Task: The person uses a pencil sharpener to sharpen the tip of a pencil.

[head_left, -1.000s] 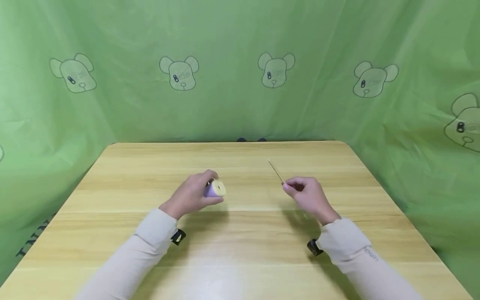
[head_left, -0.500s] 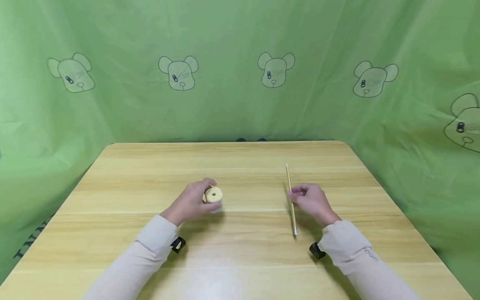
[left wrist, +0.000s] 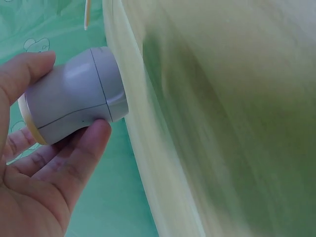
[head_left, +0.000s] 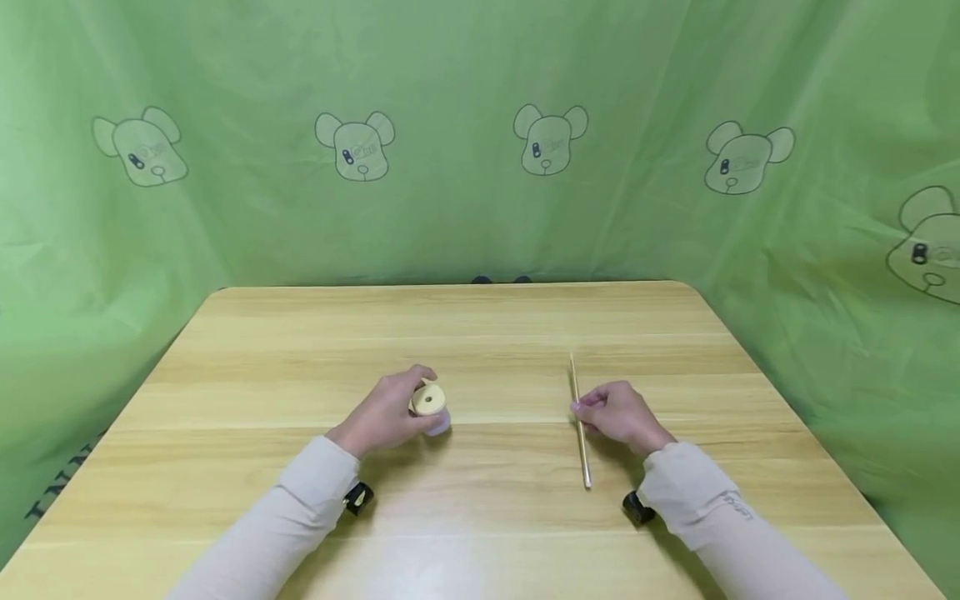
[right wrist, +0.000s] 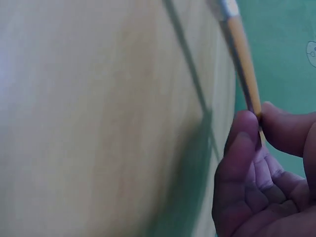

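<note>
My left hand (head_left: 386, 412) grips a pale purple pencil sharpener (left wrist: 74, 94), thumb on one side and fingers on the other. Its cream top (head_left: 429, 399) has a small round hole and faces up, leaning slightly. The base sits close over the tabletop in the left wrist view. Off to the right, my right hand (head_left: 618, 414) pinches a slim yellow pencil (head_left: 581, 442) near its middle between thumb and fingertips. The pencil runs away from me, with its silvery metal band (right wrist: 228, 9) at the end nearer me. Its far tip looks thin and pale in the head view.
A light wood table (head_left: 480, 517) with rounded far corners lies under both hands. Green cloth (head_left: 450, 208) printed with bear heads hangs behind and at both sides. Each wrist wears a small black camera (head_left: 358, 498).
The sharpener has tipped so its holed top faces up, and it has come lower. The pencil has swung from slanting left to running lengthwise, and both hands have drawn slightly nearer.
</note>
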`<state>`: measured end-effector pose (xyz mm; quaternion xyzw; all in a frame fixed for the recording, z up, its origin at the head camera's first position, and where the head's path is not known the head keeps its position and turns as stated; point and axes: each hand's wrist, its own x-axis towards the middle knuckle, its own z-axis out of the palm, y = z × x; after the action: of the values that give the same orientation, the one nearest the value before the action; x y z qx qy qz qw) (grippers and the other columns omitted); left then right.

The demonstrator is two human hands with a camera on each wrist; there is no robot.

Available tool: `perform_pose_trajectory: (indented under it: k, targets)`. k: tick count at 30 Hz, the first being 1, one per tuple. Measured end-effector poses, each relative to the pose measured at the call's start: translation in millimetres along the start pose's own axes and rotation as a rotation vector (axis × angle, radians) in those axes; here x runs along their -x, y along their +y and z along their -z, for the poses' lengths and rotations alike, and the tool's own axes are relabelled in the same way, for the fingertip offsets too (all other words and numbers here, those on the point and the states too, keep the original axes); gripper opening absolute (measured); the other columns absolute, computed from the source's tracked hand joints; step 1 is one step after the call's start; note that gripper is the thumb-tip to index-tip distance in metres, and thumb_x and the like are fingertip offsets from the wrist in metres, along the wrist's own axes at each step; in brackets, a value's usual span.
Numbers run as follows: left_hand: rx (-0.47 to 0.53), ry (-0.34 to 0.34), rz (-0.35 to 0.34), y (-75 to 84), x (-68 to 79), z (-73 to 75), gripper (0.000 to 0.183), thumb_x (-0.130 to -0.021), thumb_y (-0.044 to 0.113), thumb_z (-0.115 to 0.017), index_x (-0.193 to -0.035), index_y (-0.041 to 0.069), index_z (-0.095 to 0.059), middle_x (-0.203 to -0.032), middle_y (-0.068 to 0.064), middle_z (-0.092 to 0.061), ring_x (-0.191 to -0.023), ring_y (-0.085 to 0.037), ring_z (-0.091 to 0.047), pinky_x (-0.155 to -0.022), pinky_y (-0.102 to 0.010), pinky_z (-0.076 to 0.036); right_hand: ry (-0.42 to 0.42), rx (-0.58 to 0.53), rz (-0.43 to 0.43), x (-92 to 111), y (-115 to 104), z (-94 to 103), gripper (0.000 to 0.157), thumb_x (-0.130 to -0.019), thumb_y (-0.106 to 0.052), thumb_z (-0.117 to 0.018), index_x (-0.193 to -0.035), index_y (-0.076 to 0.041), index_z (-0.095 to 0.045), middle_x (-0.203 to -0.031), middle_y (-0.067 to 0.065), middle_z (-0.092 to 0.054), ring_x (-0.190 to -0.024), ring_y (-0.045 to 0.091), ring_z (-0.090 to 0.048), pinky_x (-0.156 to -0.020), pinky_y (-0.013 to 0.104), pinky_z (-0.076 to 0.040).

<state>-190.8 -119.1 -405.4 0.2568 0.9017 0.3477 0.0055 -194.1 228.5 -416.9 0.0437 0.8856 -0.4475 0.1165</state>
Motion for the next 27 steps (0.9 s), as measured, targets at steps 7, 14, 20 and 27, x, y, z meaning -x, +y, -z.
perform_pose_trajectory:
  k: [7, 14, 20, 27]
  targets:
    - [0.012, -0.007, -0.003, -0.8, 1.0, -2.2, 0.054, -0.082, 0.016, -0.079, -0.125, -0.003, -0.051, -0.096, -0.006, -0.063, -0.08, -0.012, -0.059, -0.073, -0.027, -0.053, -0.038, 0.029, -0.017, 0.9, 1.7, -1.9, 0.021, -0.089, -0.01, -0.069, -0.1, 0.008, -0.064, -0.08, 0.01, -0.065, -0.067, 0.017, -0.061, -0.062, 0.028, -0.056]
    - [-0.013, -0.013, -0.016, -3.4, -0.2, -3.5, 0.053, -0.082, 0.021, -0.079, -0.122, -0.002, -0.054, -0.098, -0.002, -0.061, -0.084, -0.013, -0.056, -0.075, -0.03, -0.051, -0.055, 0.091, -0.002, -2.0, 3.4, -4.0, 0.019, -0.086, -0.011, -0.073, -0.093, 0.006, -0.066, -0.078, 0.01, -0.063, -0.064, 0.016, -0.06, -0.06, 0.028, -0.056]
    - [-0.036, -0.022, -0.011, -4.5, -0.7, -4.5, 0.052, -0.082, 0.022, -0.079, -0.122, -0.002, -0.055, -0.099, -0.003, -0.061, -0.085, -0.015, -0.055, -0.076, -0.033, -0.05, -0.055, 0.105, -0.015, -4.3, 3.5, -4.8, 0.018, -0.086, -0.011, -0.074, -0.09, 0.004, -0.065, -0.078, 0.01, -0.063, -0.062, 0.015, -0.06, -0.058, 0.027, -0.056]
    - [-0.07, -0.043, -0.01, -5.9, -0.3, -6.5, 0.051, -0.082, 0.021, -0.079, -0.121, -0.001, -0.056, -0.103, -0.006, -0.063, -0.089, -0.017, -0.057, -0.08, -0.034, -0.051, -0.055, 0.13, -0.012, -5.9, 1.7, -5.7, 0.018, -0.086, -0.011, -0.074, -0.088, 0.003, -0.065, -0.078, 0.009, -0.064, -0.06, 0.013, -0.06, -0.057, 0.025, -0.055]
